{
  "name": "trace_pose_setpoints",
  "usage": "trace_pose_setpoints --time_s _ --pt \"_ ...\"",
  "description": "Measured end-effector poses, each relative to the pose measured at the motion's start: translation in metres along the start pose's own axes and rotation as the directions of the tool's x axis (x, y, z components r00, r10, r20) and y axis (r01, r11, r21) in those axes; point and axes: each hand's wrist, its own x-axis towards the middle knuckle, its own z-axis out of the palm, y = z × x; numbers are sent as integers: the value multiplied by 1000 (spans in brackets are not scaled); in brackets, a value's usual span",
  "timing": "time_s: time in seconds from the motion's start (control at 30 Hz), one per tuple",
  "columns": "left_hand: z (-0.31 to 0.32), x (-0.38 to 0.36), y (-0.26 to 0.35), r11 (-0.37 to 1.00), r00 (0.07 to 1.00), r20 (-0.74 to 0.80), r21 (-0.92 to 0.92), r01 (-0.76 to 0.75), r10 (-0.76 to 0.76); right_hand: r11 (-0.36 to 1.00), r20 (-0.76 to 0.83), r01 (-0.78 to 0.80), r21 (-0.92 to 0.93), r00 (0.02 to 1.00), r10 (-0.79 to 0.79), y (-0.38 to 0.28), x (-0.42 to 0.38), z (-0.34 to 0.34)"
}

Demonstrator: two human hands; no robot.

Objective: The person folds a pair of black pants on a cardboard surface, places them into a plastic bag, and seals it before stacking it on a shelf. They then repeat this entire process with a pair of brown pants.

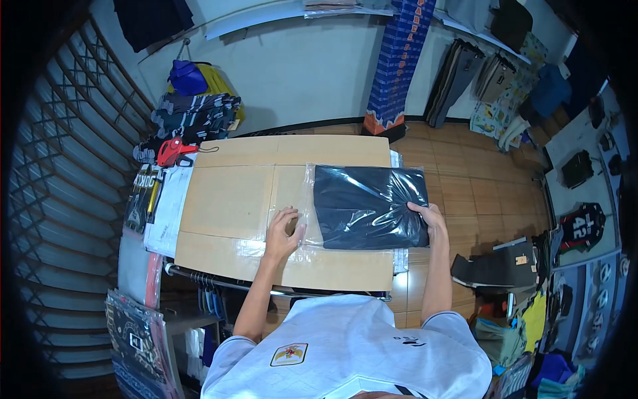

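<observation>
A dark folded garment (359, 206) in a clear plastic bag (310, 199) lies over the right part of a cardboard sheet (226, 199). My right hand (432, 223) pinches the right side of the bag, thumb on top, and shiny creases fan out from the thumb. At the bag's left edge, where a strip of bare plastic sticks out past the cloth, my left hand (284, 234) hovers close over the cardboard. Its fingers are curved, with a gap between them and the thumb.
A red tape dispenser (175, 153) sits at the cardboard's far left corner, with a yellow cutter (153, 197) nearby. Folded clothes (193, 116) are piled behind. A blue pillar (397, 66) stands beyond the table; clothes hang on the right.
</observation>
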Motion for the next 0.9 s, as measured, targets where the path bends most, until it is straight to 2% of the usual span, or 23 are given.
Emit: trace_pose_setpoints --time_s 0.23,0.37,0.5,0.63,0.8,0.9 --pt "0 -1 3 1000 1000 -2 15 15 -15 995 -76 98 -30 992 -100 -21 -17 -3" --pt "1 -1 4 1000 1000 -18 11 25 -25 975 -103 212 -64 970 -218 -36 -16 -50" --pt "1 -1 7 1000 999 -30 7 28 -28 911 -198 334 -241 902 -383 -82 -55 -94" --pt "3 0 6 1000 999 -47 4 -1 1 849 -245 332 -411 857 -453 -134 -119 -112" --pt "5 3 5 999 1000 10 45 -20 19 720 -191 394 -571 789 -583 -187 -194 -102" --pt "4 11 11 997 996 61 49 -61 58 623 -96 478 -619 741 -664 -216 -231 -83"
